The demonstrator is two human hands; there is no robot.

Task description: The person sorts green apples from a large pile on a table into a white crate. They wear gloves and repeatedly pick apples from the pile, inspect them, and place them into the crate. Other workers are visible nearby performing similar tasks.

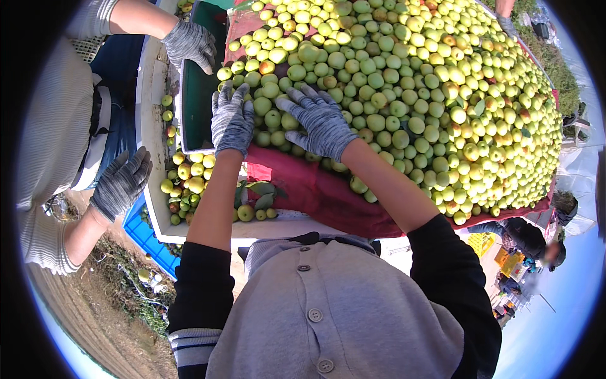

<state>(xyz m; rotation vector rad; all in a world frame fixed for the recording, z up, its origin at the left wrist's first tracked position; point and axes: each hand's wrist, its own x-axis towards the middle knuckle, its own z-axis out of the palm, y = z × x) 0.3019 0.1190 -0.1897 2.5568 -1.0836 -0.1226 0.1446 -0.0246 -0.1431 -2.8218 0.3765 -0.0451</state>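
A large heap of small round yellow-green fruits, like jujubes, some blushed red, spreads over a dark red cloth. Both my hands wear grey striped gloves and rest at the heap's near left edge. My left hand lies beside the green-lined bin, its fingers stretched forward against the fruits. To its right, my right hand is spread palm down on the fruits, thumb apart. Neither hand has closed round a fruit. What lies under the palms is hidden.
A white-walled tray surrounds the bin, with more fruits and leaves inside. At left, another person's gloved hands hang over the bin and beside the tray. A blue crate stands below. Far right are people and yellow crates.
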